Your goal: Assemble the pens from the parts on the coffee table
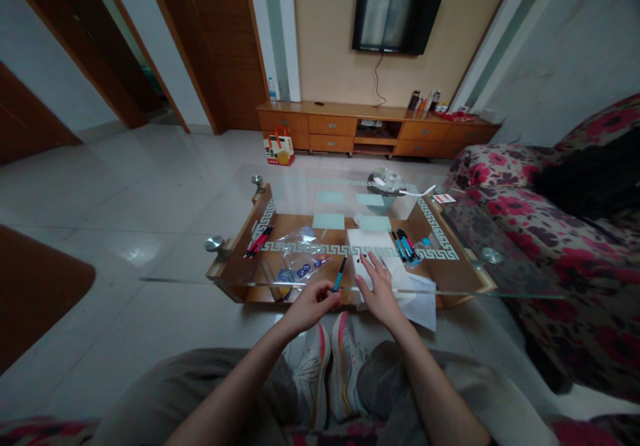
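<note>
My left hand is closed around a slim blue pen with a dark upper end, held tilted over the front edge of the glass table. My right hand lies with its fingers spread on the glass, palm down. Small dark pieces lie by its fingertips, too small to name. To its right is a bunch of blue, black and red pens. Several red and black pens lie at the left of the tabletop. Between them sits a clear plastic bag with blue round marks.
The glass coffee table has a wooden shelf below with white papers. A bowl stands at its far right, near a white spoon-like item. A flowered sofa flanks the right side.
</note>
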`<move>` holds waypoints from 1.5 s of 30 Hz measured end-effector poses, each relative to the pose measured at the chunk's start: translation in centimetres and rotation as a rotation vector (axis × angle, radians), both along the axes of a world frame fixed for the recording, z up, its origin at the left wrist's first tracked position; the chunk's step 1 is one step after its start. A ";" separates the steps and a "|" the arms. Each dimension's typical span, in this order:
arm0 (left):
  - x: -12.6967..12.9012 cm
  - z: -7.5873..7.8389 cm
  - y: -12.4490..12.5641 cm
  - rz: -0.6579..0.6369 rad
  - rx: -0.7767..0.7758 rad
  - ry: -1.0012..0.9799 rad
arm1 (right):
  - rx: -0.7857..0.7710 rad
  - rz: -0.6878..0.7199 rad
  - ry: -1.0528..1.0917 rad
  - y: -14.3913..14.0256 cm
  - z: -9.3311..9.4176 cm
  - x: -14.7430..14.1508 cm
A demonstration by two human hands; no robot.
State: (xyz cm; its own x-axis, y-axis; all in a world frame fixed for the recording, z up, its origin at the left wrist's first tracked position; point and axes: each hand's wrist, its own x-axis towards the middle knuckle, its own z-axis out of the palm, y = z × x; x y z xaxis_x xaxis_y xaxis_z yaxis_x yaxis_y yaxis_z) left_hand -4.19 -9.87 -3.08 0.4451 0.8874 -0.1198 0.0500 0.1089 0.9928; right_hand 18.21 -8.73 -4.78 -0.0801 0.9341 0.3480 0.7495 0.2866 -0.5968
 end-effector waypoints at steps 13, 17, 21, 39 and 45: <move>0.0 0.0 -0.1 -0.009 0.003 -0.008 | 0.015 0.028 0.032 0.3 -0.4 0.3; -0.1 0.0 0.0 -0.018 -0.005 -0.009 | 0.027 0.007 0.091 0.4 -0.5 0.2; 0.0 -0.2 0.0 -0.001 0.005 -0.021 | 0.045 -0.070 0.269 0.3 0.5 0.1; -0.2 0.4 0.1 -0.015 0.043 0.120 | -0.196 -0.173 1.227 0.6 1.9 0.0; -0.3 0.4 0.2 -0.009 0.085 0.148 | -0.217 -0.162 1.240 0.5 2.0 0.0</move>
